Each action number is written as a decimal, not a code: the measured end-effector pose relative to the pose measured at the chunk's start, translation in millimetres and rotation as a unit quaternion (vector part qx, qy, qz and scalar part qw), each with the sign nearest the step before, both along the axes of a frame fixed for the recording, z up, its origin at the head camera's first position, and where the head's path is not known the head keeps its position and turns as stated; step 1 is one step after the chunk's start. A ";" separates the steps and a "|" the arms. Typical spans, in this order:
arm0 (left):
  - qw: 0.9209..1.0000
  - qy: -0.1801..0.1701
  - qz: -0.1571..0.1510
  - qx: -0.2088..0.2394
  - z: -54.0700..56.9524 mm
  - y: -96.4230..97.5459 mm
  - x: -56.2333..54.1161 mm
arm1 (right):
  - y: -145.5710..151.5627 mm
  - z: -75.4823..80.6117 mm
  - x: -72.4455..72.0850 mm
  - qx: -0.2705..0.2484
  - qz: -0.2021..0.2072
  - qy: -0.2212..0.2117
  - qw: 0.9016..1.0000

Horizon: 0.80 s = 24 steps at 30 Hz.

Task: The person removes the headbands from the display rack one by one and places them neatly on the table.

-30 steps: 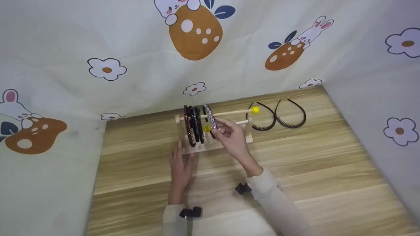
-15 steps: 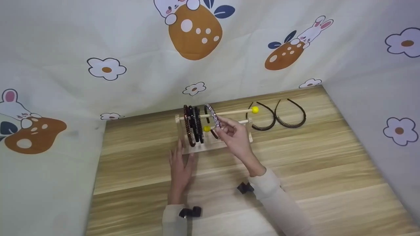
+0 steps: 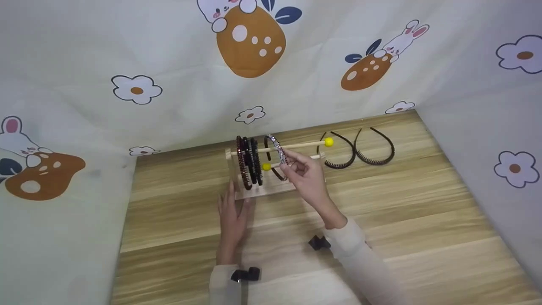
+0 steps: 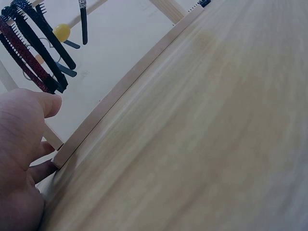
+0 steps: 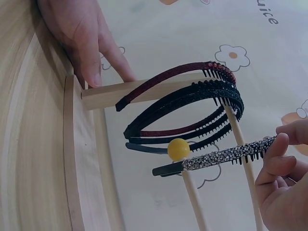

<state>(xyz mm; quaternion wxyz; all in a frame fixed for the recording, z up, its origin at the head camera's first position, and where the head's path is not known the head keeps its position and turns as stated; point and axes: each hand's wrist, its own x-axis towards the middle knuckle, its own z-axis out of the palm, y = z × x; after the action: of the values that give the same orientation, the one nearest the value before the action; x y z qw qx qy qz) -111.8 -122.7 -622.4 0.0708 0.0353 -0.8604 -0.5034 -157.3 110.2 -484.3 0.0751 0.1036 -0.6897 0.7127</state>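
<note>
The pale rack (image 3: 266, 192) has yellow balls (image 3: 329, 142), a speckled silver headband (image 3: 277, 148) at it and flower-printed cream cloth (image 3: 182, 55) behind.

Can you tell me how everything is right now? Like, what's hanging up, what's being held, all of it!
Rack: standing upright
Dark headbands: hanging on the rack, bunched together
Silver headband: pinched, at the rack
Right hand: pinching the silver headband
Left hand: touching the rack's end
Two loose headbands: lying off the rack

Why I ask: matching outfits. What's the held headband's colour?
Sparkly silver, dark-ended headband; right wrist view best.
</note>
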 end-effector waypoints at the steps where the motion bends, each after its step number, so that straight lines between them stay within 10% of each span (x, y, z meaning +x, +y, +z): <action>1: 1.000 -0.002 0.000 0.001 0.3 0.2 0.2 | 0.5 0.5 0.0 0.000 0.000 0.001 1.000; 24: 1.000 -0.013 0.002 0.006 -1.0 -0.9 0.9 | 10.3 7.4 0.2 0.000 -0.008 0.003 1.000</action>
<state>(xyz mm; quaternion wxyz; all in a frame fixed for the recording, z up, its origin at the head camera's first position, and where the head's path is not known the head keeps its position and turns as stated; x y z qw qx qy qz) -110.9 -123.5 -623.4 0.0610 0.0439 -0.8583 -0.5076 -157.1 120.6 -476.9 0.0832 0.1005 -0.6899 0.7121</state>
